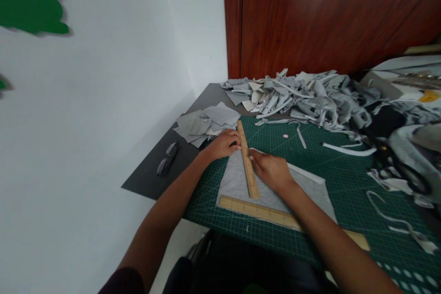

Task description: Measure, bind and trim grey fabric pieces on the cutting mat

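Wooden ruler (248, 165) laid across grey fabric (234, 179) on green mat (322, 165).
Left hand (223, 144) is set at ruler's left edge, fingers curled; right hand (274, 171) at its right edge, fingers bent; whether anything's gripped can't be told. Ruler could be skewed by uneven pressure, fabric rucked by right forearm (319, 216) dragging.

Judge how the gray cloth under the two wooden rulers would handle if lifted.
The gray cloth would likely hang floppy, since similar scraps behind it slump in soft folds. It looks fairly light, lying as a flat, thin-looking sheet. Lifting it could well disturb the wooden ruler between the hands, which rests on it.
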`<state>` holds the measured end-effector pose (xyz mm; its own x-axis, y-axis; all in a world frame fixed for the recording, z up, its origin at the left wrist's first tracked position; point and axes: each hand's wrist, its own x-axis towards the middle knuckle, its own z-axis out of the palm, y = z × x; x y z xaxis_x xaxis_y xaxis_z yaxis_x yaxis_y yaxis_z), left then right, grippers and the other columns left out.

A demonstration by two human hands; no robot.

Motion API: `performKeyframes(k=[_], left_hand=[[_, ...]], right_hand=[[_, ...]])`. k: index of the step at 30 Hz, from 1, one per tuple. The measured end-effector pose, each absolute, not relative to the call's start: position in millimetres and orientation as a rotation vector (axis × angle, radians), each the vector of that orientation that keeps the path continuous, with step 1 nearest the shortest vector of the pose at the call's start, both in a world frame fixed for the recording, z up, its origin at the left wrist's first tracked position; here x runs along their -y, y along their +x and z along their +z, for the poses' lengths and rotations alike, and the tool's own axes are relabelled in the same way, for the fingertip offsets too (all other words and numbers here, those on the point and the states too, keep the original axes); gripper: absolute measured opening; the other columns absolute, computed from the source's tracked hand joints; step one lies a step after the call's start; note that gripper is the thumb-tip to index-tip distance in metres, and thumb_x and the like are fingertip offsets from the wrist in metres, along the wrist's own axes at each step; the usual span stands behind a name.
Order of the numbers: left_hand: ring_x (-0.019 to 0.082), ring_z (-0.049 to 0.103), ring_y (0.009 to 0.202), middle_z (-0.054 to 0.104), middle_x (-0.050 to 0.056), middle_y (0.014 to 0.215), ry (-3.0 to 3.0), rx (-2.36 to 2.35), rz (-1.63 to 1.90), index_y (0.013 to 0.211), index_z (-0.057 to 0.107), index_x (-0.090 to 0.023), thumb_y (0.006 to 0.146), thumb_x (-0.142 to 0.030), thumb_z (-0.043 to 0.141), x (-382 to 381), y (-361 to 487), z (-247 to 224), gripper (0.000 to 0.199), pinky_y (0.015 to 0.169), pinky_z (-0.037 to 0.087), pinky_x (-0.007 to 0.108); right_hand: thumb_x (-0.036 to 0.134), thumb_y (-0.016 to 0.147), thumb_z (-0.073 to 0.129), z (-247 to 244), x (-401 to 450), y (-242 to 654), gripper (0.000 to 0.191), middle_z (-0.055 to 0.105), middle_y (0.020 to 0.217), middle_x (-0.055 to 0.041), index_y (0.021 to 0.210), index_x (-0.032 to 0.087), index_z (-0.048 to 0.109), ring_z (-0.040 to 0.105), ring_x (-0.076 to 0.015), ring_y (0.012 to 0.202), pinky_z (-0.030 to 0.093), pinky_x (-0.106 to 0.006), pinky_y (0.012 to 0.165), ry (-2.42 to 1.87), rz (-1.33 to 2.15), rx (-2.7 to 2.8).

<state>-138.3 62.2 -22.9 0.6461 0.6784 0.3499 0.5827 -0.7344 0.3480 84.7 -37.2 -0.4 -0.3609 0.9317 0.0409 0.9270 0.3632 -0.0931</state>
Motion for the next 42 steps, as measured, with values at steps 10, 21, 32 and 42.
performKeyframes(k=[10,21,32,42], left_hand=[[0.026,0.058,0.106,0.067,0.009,0.105,2.763,-1.159,0.708,0.087,0.07,-0.019,0.094,-0.017,0.059,-58,-133,-22,0.013,0.097,0.045,0.042],[0.022,0.06,0.103,0.067,0.006,0.103,2.785,-0.966,0.632,0.089,0.079,-0.02,0.088,-0.016,0.07,-49,-134,-15,0.009,0.093,0.048,0.034],[0.023,0.061,0.094,0.067,0.008,0.094,2.849,-1.021,0.5,0.103,0.082,-0.021,0.094,-0.024,0.065,-55,-143,-15,0.02,0.084,0.046,0.034],[0.021,0.062,0.094,0.069,0.007,0.093,2.826,-1.03,0.505,0.094,0.082,-0.021,0.096,-0.022,0.06,-61,-150,-19,0.022,0.085,0.046,0.033]], right_hand=[[0.06,0.1,0.053,-5,55,65,0.052,0.079,0.102,-0.0097,0.134,0.02,0.055,0.076,-0.0289,0.093,0.048,-0.034,0.072,-1.828,0.212,2.338],[0.048,0.105,0.048,-4,55,69,0.035,0.078,0.105,-0.0099,0.116,0.018,0.062,0.075,-0.0265,0.094,0.046,-0.033,0.071,-1.898,0.199,2.281],[0.051,0.095,0.065,-6,43,78,0.034,0.078,0.098,-0.0076,0.11,0.021,0.067,0.074,-0.0259,0.096,0.041,-0.032,0.068,-1.947,0.482,2.164],[0.054,0.092,0.065,0,36,96,0.034,0.078,0.099,-0.01,0.096,0.021,0.071,0.073,-0.027,0.099,0.042,-0.031,0.069,-2.064,0.544,2.176]])
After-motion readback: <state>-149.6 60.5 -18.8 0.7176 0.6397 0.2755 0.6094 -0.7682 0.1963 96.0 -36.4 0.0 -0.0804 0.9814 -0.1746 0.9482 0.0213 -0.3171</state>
